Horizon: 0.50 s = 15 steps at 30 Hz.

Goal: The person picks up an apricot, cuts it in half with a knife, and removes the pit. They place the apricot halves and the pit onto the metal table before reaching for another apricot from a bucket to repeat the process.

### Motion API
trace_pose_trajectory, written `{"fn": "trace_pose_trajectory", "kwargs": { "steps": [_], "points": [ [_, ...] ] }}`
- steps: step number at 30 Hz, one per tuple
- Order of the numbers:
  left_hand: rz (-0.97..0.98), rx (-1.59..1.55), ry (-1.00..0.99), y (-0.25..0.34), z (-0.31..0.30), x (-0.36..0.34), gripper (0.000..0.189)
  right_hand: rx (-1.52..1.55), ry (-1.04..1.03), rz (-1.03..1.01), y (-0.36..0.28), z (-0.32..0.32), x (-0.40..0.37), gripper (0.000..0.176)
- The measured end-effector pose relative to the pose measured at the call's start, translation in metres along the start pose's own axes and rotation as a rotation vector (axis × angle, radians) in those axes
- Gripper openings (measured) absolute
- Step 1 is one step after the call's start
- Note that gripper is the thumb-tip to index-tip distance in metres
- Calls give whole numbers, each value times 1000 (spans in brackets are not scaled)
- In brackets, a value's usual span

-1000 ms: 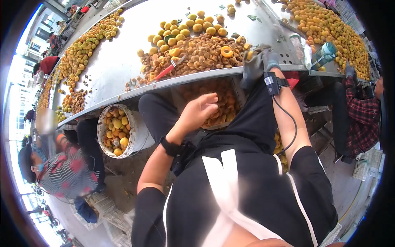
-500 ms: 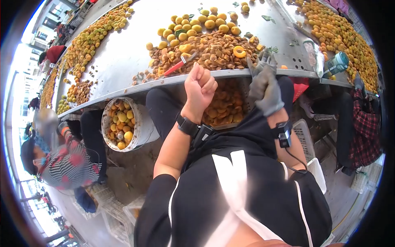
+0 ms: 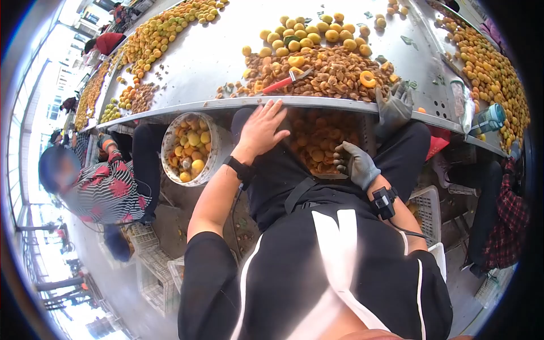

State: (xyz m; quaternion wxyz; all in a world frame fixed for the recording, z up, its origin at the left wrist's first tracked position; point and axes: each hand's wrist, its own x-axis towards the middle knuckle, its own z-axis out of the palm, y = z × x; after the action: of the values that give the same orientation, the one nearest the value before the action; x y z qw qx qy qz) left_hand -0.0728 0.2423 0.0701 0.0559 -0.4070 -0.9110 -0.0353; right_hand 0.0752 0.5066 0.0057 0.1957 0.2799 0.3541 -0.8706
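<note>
My bare left hand is open, with its fingers spread near the table's front edge above my lap. It holds nothing. My right hand, in a grey work glove, hovers over my lap beside a crate of apricot halves. Its fingers are loosely curled and apart from the thumb, with nothing visible in them. A second grey glove hangs at the table edge, apart from both hands. A red-handled knife lies on a heap of apricot stones. A cut apricot half rests on that heap.
Whole apricots lie behind the stones on the metal table. A white bucket of apricots stands left of my legs. A teal-lidded jar is at right. Co-workers sit on both sides, one in a striped top.
My left hand has opened from a fist and moved slightly left and down. My right hand has drawn back from the loose glove to over my lap. The view has shifted.
</note>
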Motion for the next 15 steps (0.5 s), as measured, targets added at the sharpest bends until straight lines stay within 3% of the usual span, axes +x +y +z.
{"fn": "trace_pose_trajectory", "kwargs": {
  "steps": [1, 2, 5, 7, 9, 12, 15],
  "points": [
    [8, -40, -152, -4, 9, -7, 43, -7, 17, -18, 1, 2, 0, 25],
    [78, -228, 130, -11, 21, -8, 27, -13, 13, -11, 2, -1, 4, 25],
    [-106, -436, 220, -12, 13, -7, 18, 74, -45, -8, 1, -9, 10, 29],
    [-163, -456, 190, 13, -8, -6, 18, 392, -314, -62, -19, 9, -8, 42],
    [-380, -1540, 44, 42, -6, 0, 39, 523, -481, -202, -39, 39, -25, 58],
    [-109, -1805, -2, 91, -6, 28, 92, 613, -615, -307, -63, 71, -39, 66],
    [-255, -2025, 175, 133, 16, 60, 60, 592, -632, -373, -65, 91, -36, 68]
  ]
}}
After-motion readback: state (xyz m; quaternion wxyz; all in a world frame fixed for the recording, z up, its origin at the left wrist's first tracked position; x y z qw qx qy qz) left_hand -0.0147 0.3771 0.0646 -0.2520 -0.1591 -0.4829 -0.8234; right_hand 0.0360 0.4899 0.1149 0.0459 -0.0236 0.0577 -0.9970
